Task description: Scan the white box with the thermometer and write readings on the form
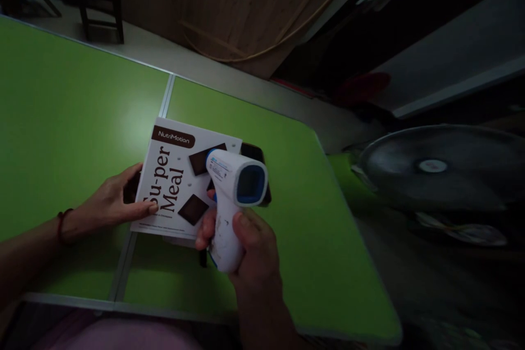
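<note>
My right hand (pixel 254 240) is wrapped round the handle of a white and blue infrared thermometer (pixel 228 180), its dark screen facing me. Just beyond it is a white box (pixel 168 175) printed "NutriMotion Su-per Meal" with dark squares on its front. My left hand (pixel 118 197) grips the box's left side, thumb on the front and fingers behind it. A dark object (pixel 256 154) shows partly past the box's right edge; its kind is hidden. Something pale also peeks out under the box's lower edge.
A green folding table (pixel 295 262) with a metal seam (pixel 167 95) lies beneath my hands. To the right stands a large round fan (pixel 435 167). A dark chair (pixel 102 5) and a wooden panel (pixel 246 5) are beyond the far edge.
</note>
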`<control>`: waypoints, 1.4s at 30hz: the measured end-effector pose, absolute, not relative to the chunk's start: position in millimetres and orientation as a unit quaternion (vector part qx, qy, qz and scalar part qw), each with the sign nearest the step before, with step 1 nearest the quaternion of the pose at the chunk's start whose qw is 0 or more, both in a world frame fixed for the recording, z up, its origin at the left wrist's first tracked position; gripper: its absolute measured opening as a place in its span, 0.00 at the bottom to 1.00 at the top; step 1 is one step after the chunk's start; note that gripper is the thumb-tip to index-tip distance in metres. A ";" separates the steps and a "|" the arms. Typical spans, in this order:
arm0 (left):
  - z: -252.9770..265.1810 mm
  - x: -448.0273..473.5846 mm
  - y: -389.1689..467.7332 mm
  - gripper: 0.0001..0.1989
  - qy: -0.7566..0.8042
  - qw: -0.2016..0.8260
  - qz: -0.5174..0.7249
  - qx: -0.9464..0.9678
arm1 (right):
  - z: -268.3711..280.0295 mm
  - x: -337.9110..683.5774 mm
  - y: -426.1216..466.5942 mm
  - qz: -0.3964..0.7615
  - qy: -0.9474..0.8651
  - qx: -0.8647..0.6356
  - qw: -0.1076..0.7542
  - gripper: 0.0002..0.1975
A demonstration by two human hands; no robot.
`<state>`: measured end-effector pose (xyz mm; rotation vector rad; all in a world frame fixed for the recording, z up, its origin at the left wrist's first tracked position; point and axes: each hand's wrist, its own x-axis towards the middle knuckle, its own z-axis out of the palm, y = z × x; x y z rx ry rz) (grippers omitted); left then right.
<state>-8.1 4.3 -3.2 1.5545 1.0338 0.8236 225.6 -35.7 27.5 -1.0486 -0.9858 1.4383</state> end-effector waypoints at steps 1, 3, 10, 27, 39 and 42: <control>-3.5 -8.5 4.4 0.28 0.433 0.523 0.343 0.650 | 27.7 225.2 -35.1 0.604 -0.412 -0.434 0.527 0.18; -4.2 -9.1 4.7 0.30 0.434 0.524 0.343 0.648 | 28.7 225.0 -34.0 0.607 -0.409 -0.424 0.534 0.18; -5.2 -8.7 4.8 0.31 0.434 0.533 0.344 0.640 | 21.1 239.3 -35.7 0.590 -0.351 -0.436 0.581 0.19; -0.5 -9.1 3.7 0.30 0.454 0.566 0.324 0.608 | -35.3 299.5 -3.6 0.163 -0.625 -0.731 0.220 0.28; -1.0 -33.7 13.3 0.25 0.526 0.431 0.444 0.583 | -37.0 296.1 -13.2 -0.009 -0.706 -0.640 0.304 0.23; -6.7 -45.3 18.0 0.32 0.542 0.352 0.493 0.582 | -23.7 287.9 -22.7 0.029 -0.758 -0.559 0.336 0.14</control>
